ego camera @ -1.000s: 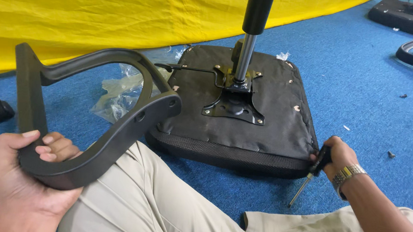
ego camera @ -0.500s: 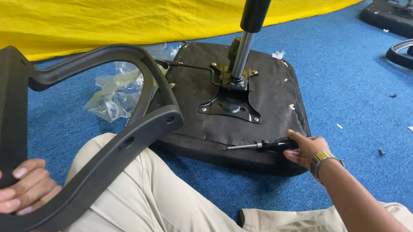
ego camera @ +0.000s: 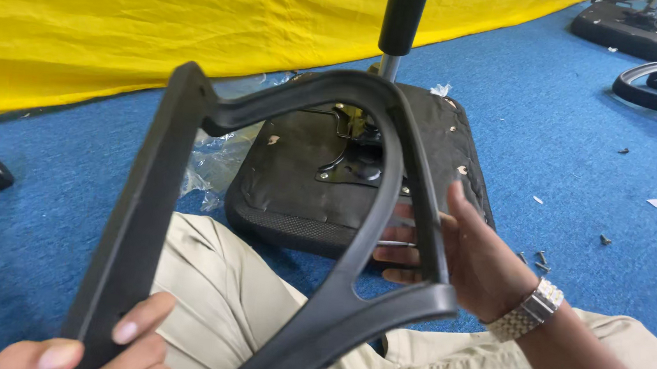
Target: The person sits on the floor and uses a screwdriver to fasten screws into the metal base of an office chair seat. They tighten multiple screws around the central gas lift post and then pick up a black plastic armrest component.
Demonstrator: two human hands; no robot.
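Gripping black armrest (ego camera: 263, 226) w/ both hands

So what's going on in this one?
A person sits on blue carpet holding a black chair armrest frame up in front of them. The left hand grips its lower end; the right hand, with a metal watch on the wrist, touches its far side. Beyond it an upturned black seat cushion lies with its gas cylinder pointing up. Loose screws lie nearby.

The black armrest frame (ego camera: 278, 227) bars reach to the upturned seat (ego camera: 290, 181); blue carpet (ego camera: 582, 134) right lies open.
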